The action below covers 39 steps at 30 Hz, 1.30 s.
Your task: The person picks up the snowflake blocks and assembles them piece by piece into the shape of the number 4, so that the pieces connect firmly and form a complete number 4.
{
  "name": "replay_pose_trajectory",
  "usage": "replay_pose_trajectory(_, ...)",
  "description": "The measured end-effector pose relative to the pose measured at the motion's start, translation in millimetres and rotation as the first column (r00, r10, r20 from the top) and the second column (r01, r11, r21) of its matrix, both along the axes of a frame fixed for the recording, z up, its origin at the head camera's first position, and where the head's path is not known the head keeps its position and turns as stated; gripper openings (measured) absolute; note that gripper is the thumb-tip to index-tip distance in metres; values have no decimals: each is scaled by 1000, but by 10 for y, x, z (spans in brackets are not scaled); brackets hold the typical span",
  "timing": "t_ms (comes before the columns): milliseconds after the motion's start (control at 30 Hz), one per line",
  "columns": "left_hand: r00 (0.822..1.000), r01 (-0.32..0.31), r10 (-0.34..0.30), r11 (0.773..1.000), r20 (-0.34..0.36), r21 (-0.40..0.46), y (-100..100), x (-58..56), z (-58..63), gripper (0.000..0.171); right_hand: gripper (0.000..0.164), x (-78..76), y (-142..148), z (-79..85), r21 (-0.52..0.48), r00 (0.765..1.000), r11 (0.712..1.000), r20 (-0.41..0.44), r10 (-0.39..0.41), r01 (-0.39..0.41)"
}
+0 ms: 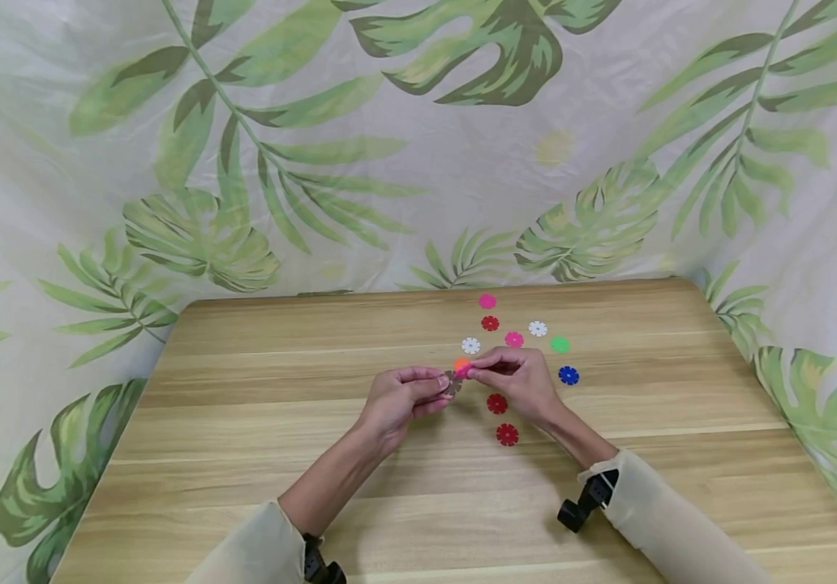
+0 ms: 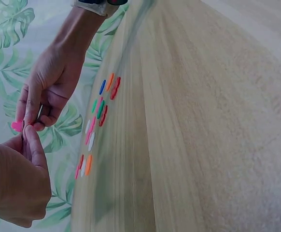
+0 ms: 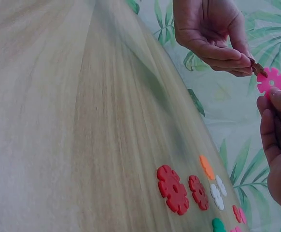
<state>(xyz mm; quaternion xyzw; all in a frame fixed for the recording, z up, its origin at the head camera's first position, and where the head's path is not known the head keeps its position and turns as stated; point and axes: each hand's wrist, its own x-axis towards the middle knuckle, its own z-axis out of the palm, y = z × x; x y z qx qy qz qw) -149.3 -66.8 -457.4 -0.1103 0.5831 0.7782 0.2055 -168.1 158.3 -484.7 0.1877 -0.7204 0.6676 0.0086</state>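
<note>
My left hand (image 1: 395,403) pinches a brown notched plastic disc (image 1: 452,384) between thumb and fingers. The thumb and fingers of my right hand (image 1: 525,387) grip a pink notched disc (image 3: 272,79). In the right wrist view the two discs meet at their edges, at an angle to each other; how deep the notches sit is too small to tell. Both hands are raised above the table. Behind the fingertips, in the head view, shows an orange disc (image 1: 460,365). Two red discs (image 1: 497,403) (image 1: 508,435) lie close to the right hand.
Past the hands lie more notched discs: white (image 1: 470,345), pink (image 1: 514,340), green (image 1: 560,345), blue (image 1: 568,375) and red (image 1: 490,323). The wooden table (image 1: 258,422) ends at a leaf-patterned cloth (image 1: 360,195) behind it.
</note>
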Motion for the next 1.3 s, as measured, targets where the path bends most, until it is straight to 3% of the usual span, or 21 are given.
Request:
replay_pose_trajectory(200, 1000, 7, -7, 1000, 13, 14, -9, 1, -7, 19, 13, -43, 5, 12, 35, 999, 999, -32, 22, -21)
replay_pose_trajectory(500, 999, 45, -46, 998, 10, 47, -69, 0, -13, 24, 9, -125, 8, 56, 125, 999, 991, -22, 46, -43)
replay_pose_trajectory(900, 995, 104, -104, 993, -14, 55, -131, 13, -54, 32, 10, -154, -42, 52, 165, 998, 985, -12, 55, -53)
replay_pose_trajectory(1167, 997, 72, -71, 996, -22, 58, -131, 0, -83, 28, 12, -174, -31, 50, 188, 997, 979, -3, 77, -75)
replay_pose_trajectory(1300, 998, 62, -61, 997, -15, 50, -155, 5, -99, 26, 14, -219, 10, 30, 259, 997, 963, 0, 81, -78)
